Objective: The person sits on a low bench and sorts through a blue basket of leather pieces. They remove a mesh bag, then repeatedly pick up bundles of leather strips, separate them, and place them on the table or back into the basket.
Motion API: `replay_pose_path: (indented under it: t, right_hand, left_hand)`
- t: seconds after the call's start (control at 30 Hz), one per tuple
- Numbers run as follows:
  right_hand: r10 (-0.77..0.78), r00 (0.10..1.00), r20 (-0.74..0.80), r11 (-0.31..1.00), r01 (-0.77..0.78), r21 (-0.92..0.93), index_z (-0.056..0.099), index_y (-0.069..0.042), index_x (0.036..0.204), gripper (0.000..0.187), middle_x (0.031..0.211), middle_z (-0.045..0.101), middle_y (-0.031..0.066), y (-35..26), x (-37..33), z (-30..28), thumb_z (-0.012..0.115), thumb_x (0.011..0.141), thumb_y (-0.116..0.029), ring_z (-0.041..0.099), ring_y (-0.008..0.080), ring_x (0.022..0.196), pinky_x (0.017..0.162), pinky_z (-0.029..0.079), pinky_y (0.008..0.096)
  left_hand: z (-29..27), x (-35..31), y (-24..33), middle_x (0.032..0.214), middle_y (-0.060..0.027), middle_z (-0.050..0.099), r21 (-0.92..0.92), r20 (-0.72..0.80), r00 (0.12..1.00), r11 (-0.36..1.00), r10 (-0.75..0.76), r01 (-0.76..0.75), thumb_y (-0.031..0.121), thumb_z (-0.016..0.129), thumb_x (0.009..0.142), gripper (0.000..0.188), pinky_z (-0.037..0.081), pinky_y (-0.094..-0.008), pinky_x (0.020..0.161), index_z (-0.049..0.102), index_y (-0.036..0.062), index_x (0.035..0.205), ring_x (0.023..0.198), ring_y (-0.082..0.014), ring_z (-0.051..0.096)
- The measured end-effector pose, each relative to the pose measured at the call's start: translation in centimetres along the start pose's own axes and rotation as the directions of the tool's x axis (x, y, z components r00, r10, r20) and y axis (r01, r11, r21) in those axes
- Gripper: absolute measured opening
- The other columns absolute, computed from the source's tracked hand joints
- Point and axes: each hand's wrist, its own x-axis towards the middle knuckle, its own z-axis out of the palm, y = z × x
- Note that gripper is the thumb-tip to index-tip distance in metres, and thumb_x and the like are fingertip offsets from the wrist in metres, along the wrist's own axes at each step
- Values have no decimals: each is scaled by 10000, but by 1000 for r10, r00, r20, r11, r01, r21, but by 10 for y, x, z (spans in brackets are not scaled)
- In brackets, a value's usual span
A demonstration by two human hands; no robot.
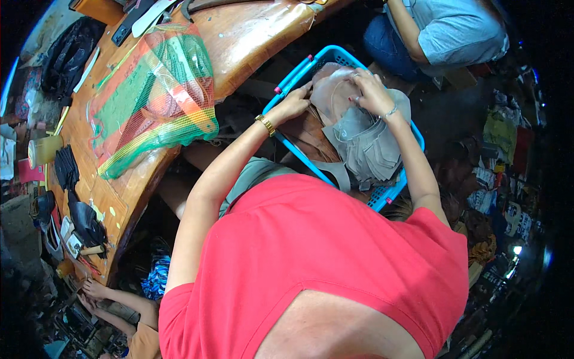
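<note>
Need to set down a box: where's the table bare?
The table is bare between the mesh bag and its right edge, and in a smaller patch below the bag, beside black pieces. Crowded: the left side, near the yellowish container, and the blue basket, packed with grey pieces.

Opens from above at upper centre, into the blue basket (381,194), though packed there with grey pieces (373,149) and brown pieces (309,135). Stays boxed in by the basket's raised rim. Meets the left hand (291,104) along the rim's left side and the right hand (374,94) over the stack. Narrows, left of the basket, to a dark gap crossed by the left forearm (230,154) and edged by the wooden table (254,37). Runs into the mesh bag (158,99) at upper left, a co-worker (459,37) at upper right.
</note>
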Motion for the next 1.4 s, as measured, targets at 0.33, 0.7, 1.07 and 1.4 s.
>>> replay_pose_path:
  t: [0.33, 0.7, 1.07, 1.4]
  right_hand:
    - [-37, 992, 123, 997, 28, 71, 581, -96, 1153, 467, 1271, 501, 149, -77, -51, 29, 744, 719, -145, 465, 348, 1195, 987, 336, 459]
    - [-82, 996, 38, 977, 73, 199, 544, -65, 1225, 529, 1229, 533, 134, -100, -42, 40, 706, 723, -108, 490, 310, 1149, 932, 360, 462]
    - [164, 980, 117, 986, -159, -51, 391, -25, 1386, 1130, 1402, 395, 279, -127, 16, 85, 640, 582, -779, 393, 402, 1296, 1019, 268, 588]
    - [175, 958, 226, 982, -153, -113, 341, 19, 1407, 1239, 1389, 393, 304, -119, 22, 97, 587, 555, -846, 329, 412, 1344, 1056, 191, 633]
  left_hand:
    - [-4, -23, 35, 1332, -283, 462, 694, 215, 972, 687, 92, -218, 493, 870, 477, 1332, 339, -471, 1028, 130, 50, 1492, 1257, -453, 410]
    - [-30, -43, 48, 1078, -247, 601, 554, 230, 968, 805, 97, -212, 131, 762, 683, 977, 468, -421, 860, 201, 49, 1478, 1012, -361, 595]
    - [-66, -140, 60, 1199, -165, 564, 550, -145, 960, 826, 239, -123, 86, 738, 723, 659, 430, -386, 953, 489, 66, 1332, 1117, -331, 540]
    - [-54, -153, 41, 1356, -203, 485, 383, -148, 989, 923, 18, 41, 137, 781, 709, 874, 416, -396, 995, 323, 118, 1453, 1193, -360, 515]
